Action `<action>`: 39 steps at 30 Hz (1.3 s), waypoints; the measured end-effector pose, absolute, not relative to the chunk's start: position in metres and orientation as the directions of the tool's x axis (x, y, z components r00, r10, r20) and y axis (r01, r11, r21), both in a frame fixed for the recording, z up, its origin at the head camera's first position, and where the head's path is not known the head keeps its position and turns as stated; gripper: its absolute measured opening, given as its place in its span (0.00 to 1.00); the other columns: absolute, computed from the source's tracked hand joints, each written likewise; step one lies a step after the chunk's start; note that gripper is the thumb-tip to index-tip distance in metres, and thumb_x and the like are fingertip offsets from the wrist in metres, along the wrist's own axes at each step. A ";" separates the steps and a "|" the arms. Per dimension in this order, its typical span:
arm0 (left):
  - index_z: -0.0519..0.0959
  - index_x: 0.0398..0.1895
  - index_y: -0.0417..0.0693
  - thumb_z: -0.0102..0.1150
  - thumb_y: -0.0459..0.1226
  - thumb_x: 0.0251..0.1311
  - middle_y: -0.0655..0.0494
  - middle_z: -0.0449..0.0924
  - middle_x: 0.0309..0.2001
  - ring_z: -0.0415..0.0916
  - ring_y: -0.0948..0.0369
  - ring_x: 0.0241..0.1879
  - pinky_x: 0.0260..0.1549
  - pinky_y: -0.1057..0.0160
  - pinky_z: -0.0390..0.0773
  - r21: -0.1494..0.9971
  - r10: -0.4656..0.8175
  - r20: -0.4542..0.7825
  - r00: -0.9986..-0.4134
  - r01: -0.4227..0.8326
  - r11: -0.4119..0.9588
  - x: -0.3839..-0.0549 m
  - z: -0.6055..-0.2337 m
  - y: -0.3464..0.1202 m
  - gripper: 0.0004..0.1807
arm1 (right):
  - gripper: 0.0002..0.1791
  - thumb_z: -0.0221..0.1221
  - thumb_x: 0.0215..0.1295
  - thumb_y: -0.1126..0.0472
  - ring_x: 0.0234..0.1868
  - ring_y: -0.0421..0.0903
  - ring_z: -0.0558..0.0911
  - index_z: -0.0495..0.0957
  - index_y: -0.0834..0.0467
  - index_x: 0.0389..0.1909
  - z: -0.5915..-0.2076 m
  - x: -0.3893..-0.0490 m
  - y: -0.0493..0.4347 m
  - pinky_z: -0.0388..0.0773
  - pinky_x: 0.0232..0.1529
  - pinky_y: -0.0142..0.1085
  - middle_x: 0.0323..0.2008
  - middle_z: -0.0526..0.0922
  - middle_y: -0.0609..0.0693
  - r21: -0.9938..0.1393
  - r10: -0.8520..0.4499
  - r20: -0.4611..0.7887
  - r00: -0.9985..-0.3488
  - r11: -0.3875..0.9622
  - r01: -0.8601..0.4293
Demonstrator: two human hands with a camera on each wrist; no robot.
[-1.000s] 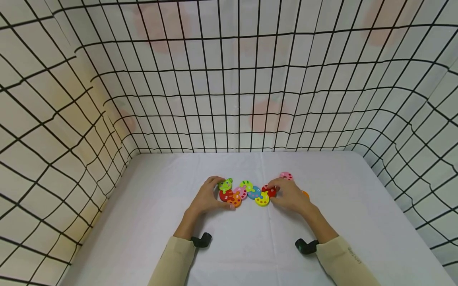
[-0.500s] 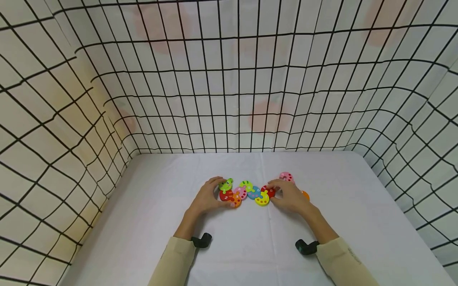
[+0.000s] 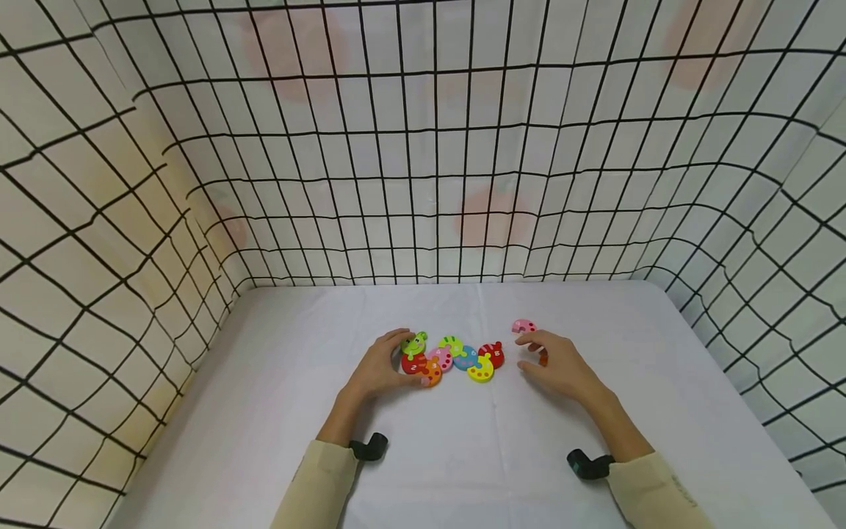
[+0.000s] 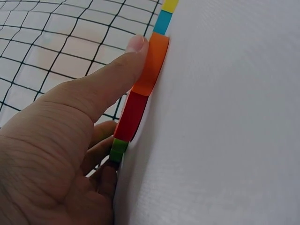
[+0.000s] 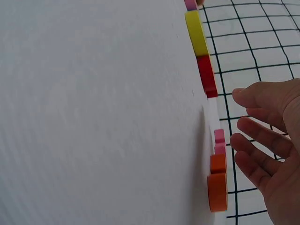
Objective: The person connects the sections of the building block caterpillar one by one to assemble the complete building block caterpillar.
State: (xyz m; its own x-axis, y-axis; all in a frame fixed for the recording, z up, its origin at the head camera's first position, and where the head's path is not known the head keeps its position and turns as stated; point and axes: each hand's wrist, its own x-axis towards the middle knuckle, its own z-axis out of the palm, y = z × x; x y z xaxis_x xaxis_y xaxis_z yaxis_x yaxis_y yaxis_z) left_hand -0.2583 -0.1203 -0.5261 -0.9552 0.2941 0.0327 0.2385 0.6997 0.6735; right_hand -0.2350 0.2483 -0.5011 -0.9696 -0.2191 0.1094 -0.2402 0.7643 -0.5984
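A caterpillar puzzle of bright number pieces lies joined on the white table, its green frog-like head piece (image 3: 414, 344) at the left end and a red piece (image 3: 491, 355) at the right. My left hand (image 3: 382, 363) holds the left end, thumb against the orange piece (image 4: 152, 65) and fingers round by the head. My right hand (image 3: 563, 365) hovers off the right end, thumb and fingers apart, holding nothing. Near it are a loose pink piece (image 3: 523, 325) and an orange piece (image 5: 217, 192), the latter mostly hidden behind the right fingers in the head view.
A white cloth (image 3: 436, 455) covers the table. Black wire mesh (image 3: 423, 176) over white sheeting rises at the back and both sides. A dark wrist camera (image 3: 588, 465) is strapped to the right wrist, another (image 3: 370, 447) to the left.
My right hand has let go of the red piece at the puzzle's right end and moved right, towards the loose orange piece. The left hand keeps its hold. The head view has shifted slightly.
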 end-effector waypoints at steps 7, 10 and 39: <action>0.70 0.75 0.59 0.80 0.57 0.44 0.56 0.63 0.78 0.58 0.49 0.79 0.73 0.37 0.63 0.686 0.315 0.013 -0.949 0.238 0.687 -0.257 -0.523 -0.123 0.51 | 0.23 0.67 0.66 0.58 0.52 0.57 0.81 0.79 0.58 0.61 -0.498 -0.242 0.261 0.84 0.54 0.53 0.53 0.84 0.58 -0.609 -0.189 0.108 -0.976 0.764 -0.216; 0.70 0.75 0.59 0.80 0.57 0.45 0.57 0.63 0.78 0.58 0.50 0.79 0.74 0.37 0.62 0.687 0.317 0.009 -0.948 0.236 0.688 -0.257 -0.523 -0.123 0.51 | 0.23 0.66 0.67 0.57 0.54 0.59 0.80 0.79 0.59 0.61 -0.497 -0.248 0.264 0.82 0.56 0.56 0.53 0.83 0.60 -0.609 -0.179 0.090 -0.980 0.769 -0.196; 0.70 0.75 0.58 0.80 0.57 0.45 0.56 0.63 0.79 0.57 0.49 0.79 0.74 0.36 0.61 0.696 0.325 0.019 -0.945 0.246 0.675 -0.257 -0.523 -0.122 0.51 | 0.24 0.63 0.70 0.58 0.53 0.58 0.77 0.78 0.56 0.65 -0.514 -0.280 0.268 0.78 0.57 0.57 0.55 0.80 0.61 -0.562 -0.164 0.028 -0.986 0.814 -0.151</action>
